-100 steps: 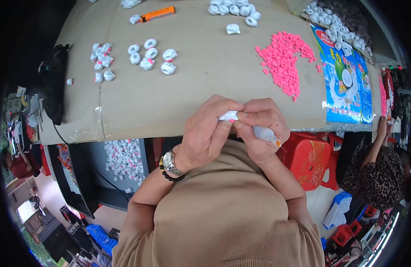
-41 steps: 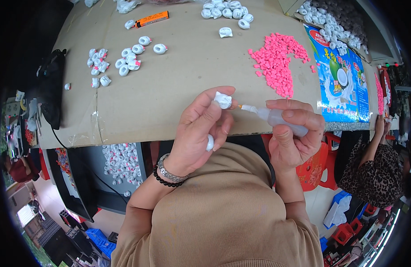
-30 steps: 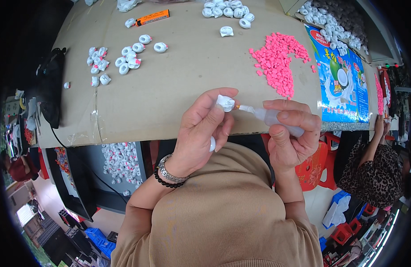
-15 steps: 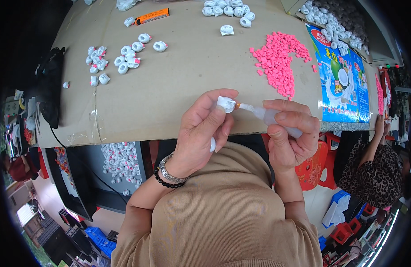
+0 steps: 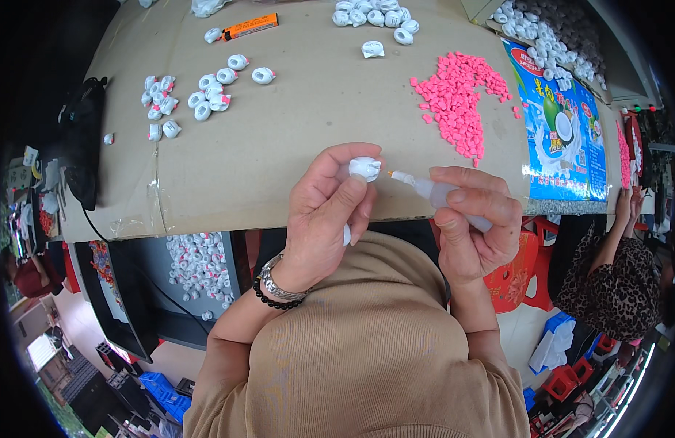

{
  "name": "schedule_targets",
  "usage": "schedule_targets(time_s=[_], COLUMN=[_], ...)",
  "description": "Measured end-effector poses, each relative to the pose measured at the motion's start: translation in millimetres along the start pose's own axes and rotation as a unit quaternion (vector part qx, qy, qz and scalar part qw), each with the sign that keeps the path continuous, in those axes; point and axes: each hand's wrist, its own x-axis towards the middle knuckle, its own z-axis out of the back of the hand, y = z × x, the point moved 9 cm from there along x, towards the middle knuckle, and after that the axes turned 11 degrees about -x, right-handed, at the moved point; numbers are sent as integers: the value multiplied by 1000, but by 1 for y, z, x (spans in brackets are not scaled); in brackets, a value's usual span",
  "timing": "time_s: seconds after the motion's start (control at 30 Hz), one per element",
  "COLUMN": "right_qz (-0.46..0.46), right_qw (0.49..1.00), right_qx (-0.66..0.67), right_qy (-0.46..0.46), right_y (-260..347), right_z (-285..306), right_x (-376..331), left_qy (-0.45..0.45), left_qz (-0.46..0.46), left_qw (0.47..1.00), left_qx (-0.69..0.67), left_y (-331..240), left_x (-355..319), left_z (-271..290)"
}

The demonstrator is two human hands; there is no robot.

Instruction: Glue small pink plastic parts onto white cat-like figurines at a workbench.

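Note:
My left hand (image 5: 324, 198) is closed, pinching a small white ear-tipped hollow piece (image 5: 365, 168) between thumb and fingers. Part of a second white piece (image 5: 346, 234) shows lower down, tucked against the curled fingers. In my right hand (image 5: 478, 223) is a translucent squeeze bottle (image 5: 441, 193), lying sideways with its thin orange tip toward the pinched piece. A small gap separates tip and piece. Beyond my hands, on the table (image 5: 308, 131), lie a heap of small pink bits (image 5: 458, 98) and, to the left, groups of white pieces (image 5: 210, 96), some showing pink.
An orange stick-like packet (image 5: 250, 26) lies at the far left, and more white pieces (image 5: 372, 14) sit at the far edge. A blue printed sheet (image 5: 560, 128) covers the table's right part. Below the table, an open drawer (image 5: 155, 292) holds many white pieces. Another person (image 5: 611, 277) sits at right.
The bottle's tip has drawn back slightly from the white piece. My left hand has turned the piece a little and shifted slightly left.

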Motion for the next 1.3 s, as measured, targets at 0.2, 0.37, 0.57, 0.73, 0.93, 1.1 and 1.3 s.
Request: schedule_targets(time_s=[0.2,0.37,0.57,0.73,0.93,1.1,1.3], right_qz=[6,10,-2,-136,-315,-299,-106], right_qw=[1000,1000,1000,979,943,941,882], right_qx=[-10,-14,10,136,103,-141,-413], right_qy=[-2,-6,-15,-69,-41,70,200], right_y=[4,4,1,-29,-78,-98,-79], right_z=[0,0,2,12,15,9,-20], right_x=[0,-1,-1,7,21,32,48], left_qy=[-5,-11,-5,-14,-13,-4,2], left_qz=[-1,-4,-13,3,29,46,55], left_qw=[1000,1000,1000,999,997,995,994], left_qx=[9,9,-2,-44,-75,-89,-91], left_y=[0,-1,-1,1,2,6,7], left_x=[0,-1,0,1,-1,-2,-4], left_z=[1,1,1,7,7,7,8])
